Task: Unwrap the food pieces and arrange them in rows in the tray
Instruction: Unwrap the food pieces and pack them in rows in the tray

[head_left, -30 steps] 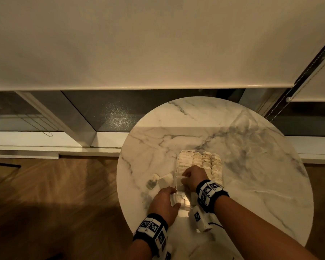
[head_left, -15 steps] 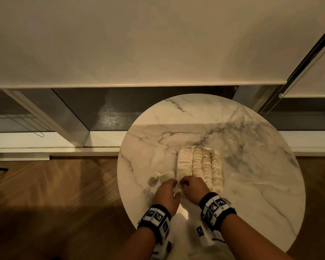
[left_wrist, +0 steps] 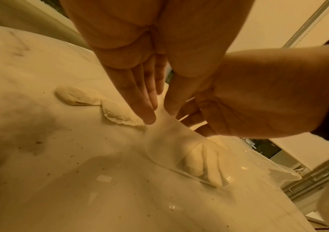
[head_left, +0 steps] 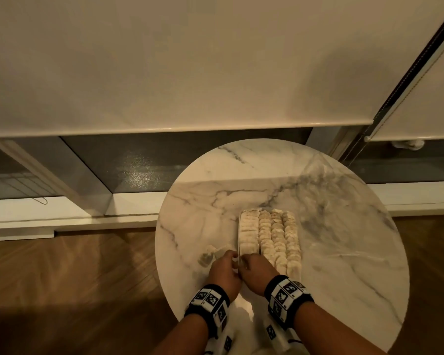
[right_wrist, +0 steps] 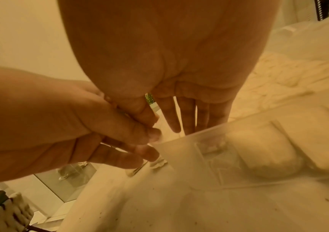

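Note:
A clear plastic tray on the round marble table holds several rows of pale food pieces. Both hands meet at its near-left corner. My left hand pinches thin clear plastic there between thumb and fingers; I cannot tell if it is the tray's corner rim or loose film. My right hand holds nothing, its fingers pointing straight down behind the tray's rim. One piece lies in the tray's near corner. Two loose pieces lie just left of my left hand.
The table's far half and right side are bare marble. Its near edge runs under my wrists. Crumbs speckle the surface. Beyond the table are a window sill and a lowered blind, with wooden floor to the left.
My right hand drew back from the tray's left row to its near-left corner. My left hand moved up off the table to meet it and took hold of the clear plastic.

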Demonstrator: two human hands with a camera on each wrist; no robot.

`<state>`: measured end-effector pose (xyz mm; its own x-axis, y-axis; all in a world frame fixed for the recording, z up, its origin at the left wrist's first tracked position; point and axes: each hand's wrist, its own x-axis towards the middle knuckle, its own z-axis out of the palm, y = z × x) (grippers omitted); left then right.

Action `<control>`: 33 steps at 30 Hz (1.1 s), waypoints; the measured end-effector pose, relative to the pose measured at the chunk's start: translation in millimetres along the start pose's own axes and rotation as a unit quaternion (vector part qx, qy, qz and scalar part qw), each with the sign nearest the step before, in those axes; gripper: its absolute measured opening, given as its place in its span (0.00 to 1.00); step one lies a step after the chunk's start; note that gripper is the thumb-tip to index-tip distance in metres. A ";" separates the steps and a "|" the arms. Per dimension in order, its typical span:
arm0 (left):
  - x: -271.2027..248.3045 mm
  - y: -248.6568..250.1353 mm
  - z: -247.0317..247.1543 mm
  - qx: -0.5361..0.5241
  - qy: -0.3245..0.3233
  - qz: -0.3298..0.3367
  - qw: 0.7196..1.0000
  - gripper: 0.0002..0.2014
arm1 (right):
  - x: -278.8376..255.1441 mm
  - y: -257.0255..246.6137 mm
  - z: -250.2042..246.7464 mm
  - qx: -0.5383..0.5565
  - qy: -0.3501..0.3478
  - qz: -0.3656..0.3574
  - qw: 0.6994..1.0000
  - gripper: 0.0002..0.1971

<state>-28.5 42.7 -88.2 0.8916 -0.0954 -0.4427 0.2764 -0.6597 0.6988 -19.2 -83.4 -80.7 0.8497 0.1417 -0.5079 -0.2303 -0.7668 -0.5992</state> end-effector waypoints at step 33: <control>11.9 -54.0 -31.8 -0.004 0.115 -0.016 0.993 0.02 | -21.3 51.7 -48.9 -0.008 0.257 0.025 0.966 0.10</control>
<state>-21.4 100.9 -113.3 0.9401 0.0990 -0.3261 0.3086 -0.6533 0.6914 -26.0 -156.7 -70.6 0.9618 -0.2228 -0.1587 -0.2736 -0.7750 -0.5697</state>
